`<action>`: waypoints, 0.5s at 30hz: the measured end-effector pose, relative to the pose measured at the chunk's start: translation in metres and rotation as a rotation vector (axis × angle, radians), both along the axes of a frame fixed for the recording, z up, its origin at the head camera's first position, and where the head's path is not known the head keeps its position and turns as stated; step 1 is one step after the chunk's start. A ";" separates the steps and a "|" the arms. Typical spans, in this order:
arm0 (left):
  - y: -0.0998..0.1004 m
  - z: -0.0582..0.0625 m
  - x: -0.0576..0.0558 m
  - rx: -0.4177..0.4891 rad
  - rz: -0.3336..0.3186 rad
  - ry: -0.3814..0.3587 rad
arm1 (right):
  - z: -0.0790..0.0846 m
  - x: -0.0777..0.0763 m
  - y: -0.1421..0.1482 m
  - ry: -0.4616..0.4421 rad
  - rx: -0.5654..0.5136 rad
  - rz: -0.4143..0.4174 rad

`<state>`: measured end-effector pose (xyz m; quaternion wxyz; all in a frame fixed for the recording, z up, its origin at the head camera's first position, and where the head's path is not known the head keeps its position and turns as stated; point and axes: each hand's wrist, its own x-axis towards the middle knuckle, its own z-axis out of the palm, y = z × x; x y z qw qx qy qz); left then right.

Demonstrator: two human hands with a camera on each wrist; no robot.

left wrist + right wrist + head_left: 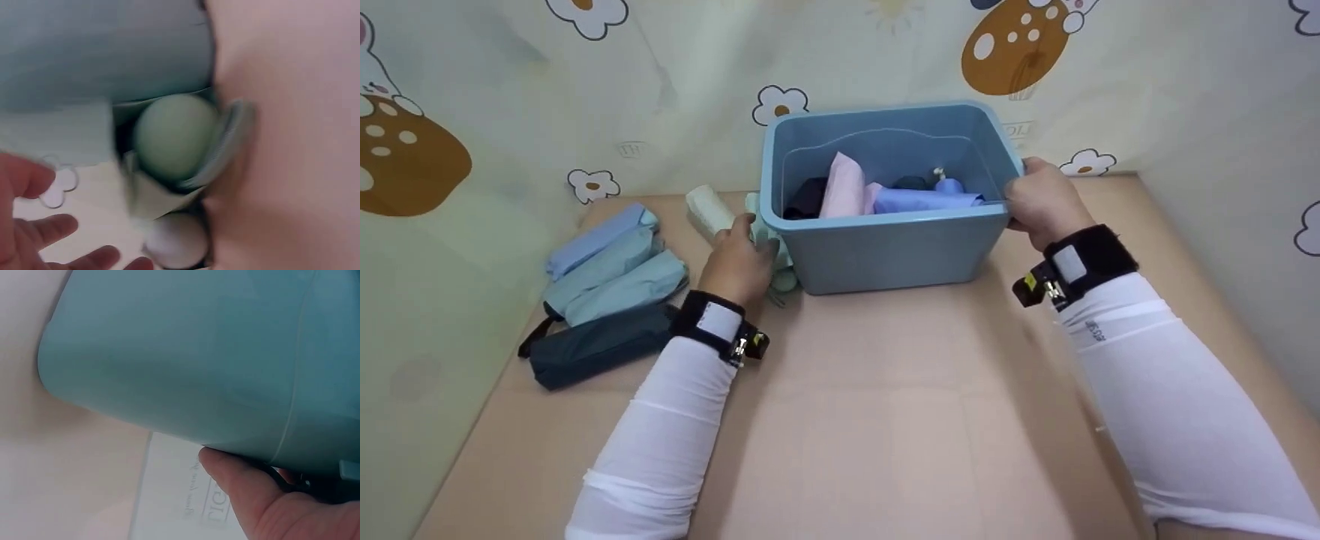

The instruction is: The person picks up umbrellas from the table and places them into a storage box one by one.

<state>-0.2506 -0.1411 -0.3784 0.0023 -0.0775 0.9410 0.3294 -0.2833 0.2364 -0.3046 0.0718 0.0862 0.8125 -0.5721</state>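
A blue-grey plastic storage bin [885, 255] stands at the back, with folded umbrellas inside: a pink one [844, 186], a blue one [926, 199] and dark ones. My right hand [1046, 199] grips the bin's right end at the rim; in the right wrist view its thumb [236, 475] lies along the wall. My left hand [739, 262] is beside the bin's left side, fingers spread apart. Close by it, a pale green folded umbrella [784, 280] lies against the bin, its round end [177, 135] showing in the left wrist view. A whitish folded umbrella [709, 210] lies just left of that.
On the left of the table [870, 420] several more folded umbrellas lie side by side: a blue one [600, 238], teal ones [626, 289] and a dark one [592, 349] with a strap. A patterned cloth [682, 90] hangs behind the table.
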 end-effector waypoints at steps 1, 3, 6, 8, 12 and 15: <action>0.002 -0.003 0.000 -0.020 0.002 -0.018 | 0.000 0.000 0.000 -0.005 0.008 0.001; 0.006 -0.008 0.000 -0.052 0.011 -0.034 | 0.001 0.000 0.000 -0.003 0.010 -0.002; 0.010 -0.017 -0.002 -0.100 0.003 -0.021 | 0.001 0.000 0.001 -0.004 0.011 -0.003; 0.012 -0.021 -0.003 -0.109 -0.026 -0.016 | 0.000 0.000 0.000 0.001 0.006 -0.004; 0.013 -0.026 -0.009 -0.076 -0.090 -0.027 | -0.001 0.000 0.000 0.013 -0.008 -0.004; 0.013 -0.027 -0.013 -0.051 -0.105 -0.044 | -0.003 0.000 0.000 0.024 -0.017 -0.004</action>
